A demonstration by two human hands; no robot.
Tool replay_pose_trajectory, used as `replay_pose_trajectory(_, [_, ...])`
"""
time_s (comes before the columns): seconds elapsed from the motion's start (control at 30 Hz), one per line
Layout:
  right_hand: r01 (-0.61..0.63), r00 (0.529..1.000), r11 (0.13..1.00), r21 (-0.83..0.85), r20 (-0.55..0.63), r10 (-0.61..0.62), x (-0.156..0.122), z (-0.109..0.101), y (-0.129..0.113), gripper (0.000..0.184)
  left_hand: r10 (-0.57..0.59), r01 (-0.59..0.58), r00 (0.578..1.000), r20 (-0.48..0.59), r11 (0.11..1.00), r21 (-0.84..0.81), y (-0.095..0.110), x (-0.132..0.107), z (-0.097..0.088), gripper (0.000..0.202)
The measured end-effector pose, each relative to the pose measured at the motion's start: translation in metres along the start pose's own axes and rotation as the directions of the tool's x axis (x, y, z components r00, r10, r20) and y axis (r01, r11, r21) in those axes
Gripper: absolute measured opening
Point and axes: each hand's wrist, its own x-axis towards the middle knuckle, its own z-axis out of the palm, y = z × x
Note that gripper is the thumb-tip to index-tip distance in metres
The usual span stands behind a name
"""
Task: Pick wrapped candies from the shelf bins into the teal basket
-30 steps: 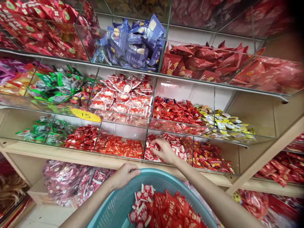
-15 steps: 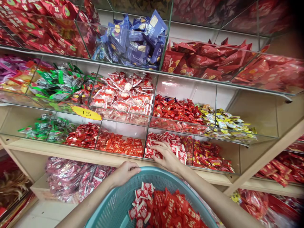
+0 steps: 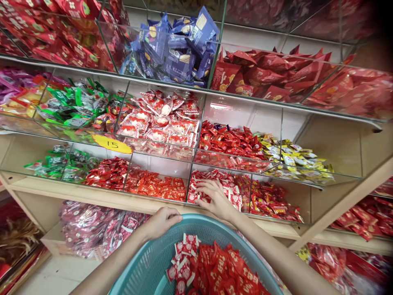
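A heap of red-and-white wrapped candies point(image 3: 235, 196) is held in a lower-row compartment just right of the frame's centre, beneath and around the fingers of the right hand point(image 3: 216, 200), which are laid over its front part. These fingers are extended, slightly bent and a little parted, with the thumb set apart from them; the candies appear to be touched by the fingertips, but whether any is gripped underneath cannot be told. At the lower centre, the rim of a teal basket point(image 3: 155, 258) is grasped by the left hand point(image 3: 164, 222), its fingers curled closed over the edge. Two hands and one basket are seen. Inside the basket, at the bottom of the frame, two kinds of wrapped goods are gathered: a small cluster of red-and-white sweets point(image 3: 187, 246) on the left and a larger pile of red packets point(image 3: 225, 270) on the right, both too overlapped to be counted exactly. Left of the touched compartment, orange-red packets point(image 3: 167, 188) are heaped behind the clear front. A single yellow price tag point(image 3: 112, 143), marked 15, is placed at centre left, and many blue packets point(image 3: 179, 61) are piled at upper centre.
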Motion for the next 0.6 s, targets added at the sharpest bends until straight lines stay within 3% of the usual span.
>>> replay_pose_trajectory(0.3, [-0.033,0.999,0.999,0.021,-0.001,0.033,0.003,0.001,-0.003,0.017,-0.011,0.010,1.000,-0.002,1.000,-0.007,-0.003,0.001,0.001,0.042])
replay_pose_trajectory(0.6, [-0.107,0.982,0.977,0.183,-0.133,0.132,0.004,-0.003,0.008,0.022,-0.022,0.022,1.000,-0.002,1.000,-0.011,-0.002,-0.001,0.001,0.045])
